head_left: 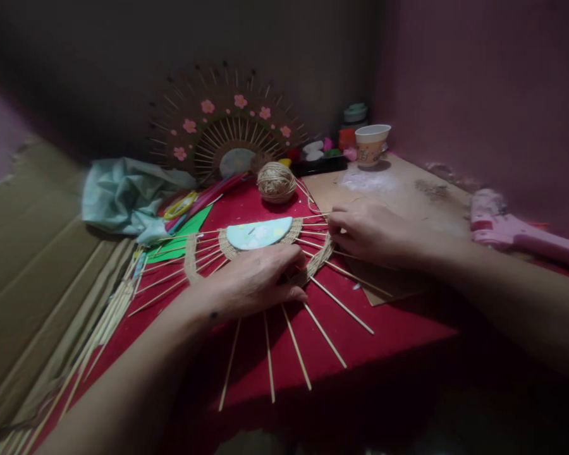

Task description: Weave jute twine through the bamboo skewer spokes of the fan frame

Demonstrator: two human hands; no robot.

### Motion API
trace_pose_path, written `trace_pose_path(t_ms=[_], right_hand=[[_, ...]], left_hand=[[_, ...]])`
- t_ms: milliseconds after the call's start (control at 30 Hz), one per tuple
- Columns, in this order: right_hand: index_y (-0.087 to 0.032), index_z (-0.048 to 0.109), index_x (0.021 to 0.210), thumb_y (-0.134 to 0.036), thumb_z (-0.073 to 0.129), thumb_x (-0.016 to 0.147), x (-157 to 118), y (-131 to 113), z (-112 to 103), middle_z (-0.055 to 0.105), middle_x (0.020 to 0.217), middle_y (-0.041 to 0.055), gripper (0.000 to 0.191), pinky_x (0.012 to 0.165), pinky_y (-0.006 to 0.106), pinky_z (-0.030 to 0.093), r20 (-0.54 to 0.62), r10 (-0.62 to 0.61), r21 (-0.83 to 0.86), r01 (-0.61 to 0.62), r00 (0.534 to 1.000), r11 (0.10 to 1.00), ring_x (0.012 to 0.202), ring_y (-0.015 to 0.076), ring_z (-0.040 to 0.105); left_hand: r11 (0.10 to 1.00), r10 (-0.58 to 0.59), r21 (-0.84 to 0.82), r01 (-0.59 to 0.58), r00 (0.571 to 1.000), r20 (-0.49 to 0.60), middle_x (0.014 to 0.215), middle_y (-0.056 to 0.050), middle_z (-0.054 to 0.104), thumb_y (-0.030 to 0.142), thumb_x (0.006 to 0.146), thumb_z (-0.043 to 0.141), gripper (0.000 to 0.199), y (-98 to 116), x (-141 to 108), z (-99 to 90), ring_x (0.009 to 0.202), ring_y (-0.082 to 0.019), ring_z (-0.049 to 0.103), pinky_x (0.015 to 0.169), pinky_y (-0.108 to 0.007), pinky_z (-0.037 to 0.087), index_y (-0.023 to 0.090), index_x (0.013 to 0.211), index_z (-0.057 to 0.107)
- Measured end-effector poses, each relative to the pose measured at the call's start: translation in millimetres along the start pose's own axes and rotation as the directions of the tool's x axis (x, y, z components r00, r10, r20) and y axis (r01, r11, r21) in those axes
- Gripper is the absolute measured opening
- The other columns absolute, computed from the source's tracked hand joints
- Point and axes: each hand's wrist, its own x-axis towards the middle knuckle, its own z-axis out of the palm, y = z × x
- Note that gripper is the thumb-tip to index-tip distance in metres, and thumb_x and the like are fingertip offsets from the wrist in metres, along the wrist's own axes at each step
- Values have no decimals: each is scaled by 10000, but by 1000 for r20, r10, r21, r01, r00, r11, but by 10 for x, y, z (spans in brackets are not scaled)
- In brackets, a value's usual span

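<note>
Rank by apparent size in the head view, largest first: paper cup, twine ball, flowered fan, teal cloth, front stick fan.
1. Front stick fan
2. Flowered fan
3. Teal cloth
4. Twine ball and paper cup: too alike to rank

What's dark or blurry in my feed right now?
Head view: the near edge of the red cloth sinks into shadow; the flowered fan and pink tool look soft; the pale blue half-disc is better lit, without strong glare.

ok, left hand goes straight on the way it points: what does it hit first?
Probably the woven twine band, right ahead of the left hand. Depth is unclear: it might pass just above, towards the right hand.
</note>
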Motion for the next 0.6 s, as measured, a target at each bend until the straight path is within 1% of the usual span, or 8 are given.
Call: trace_pose_path(t_ms=[100, 267, 433, 600], right_hand=[[-153, 559, 751, -186, 446, 867, -41, 33, 65, 562, 784, 51, 165, 599, 259, 295, -27, -9, 68, 11, 1000, 998, 634, 120, 430], [-151, 556, 745, -192, 454, 865, -65, 71, 142, 547, 829, 55, 163, 616, 258, 308, -58, -14, 99, 20, 998, 995, 660, 123, 439], [-141, 559, 765, -154, 474, 845, -63, 46, 141, 562, 826, 59, 117, 638, 256, 332, -58, -5, 172, 15, 998, 985, 677, 126, 463], [-146, 546, 748, -146, 475, 837, -76, 22, 138, 560, 779, 48, 113, 619, 257, 336, -69, -8, 212, 22, 998, 977, 638, 120, 446]], left_hand=[[1000, -9, -7, 9, 1000, 2, 887, -22, 589, 402, 830, 590, 246, -12, 7, 8, 735, -134, 521, 620, -245, 387, 189, 948, 553], [999, -19, -29, 20, 1000, 24, 878, -6, 592, 326, 833, 573, 171, -26, 0, -6, 739, -129, 518, 634, -235, 391, 200, 948, 558], [999, -30, -39, 32, 998, 57, 889, -7, 600, 282, 825, 554, 144, 37, -35, -88, 754, -133, 532, 641, -240, 401, 196, 940, 569], [998, 17, -63, -13, 998, 63, 911, -3, 599, 200, 806, 552, 102, 55, -60, -97, 775, -127, 535, 662, -241, 403, 186, 906, 567]])
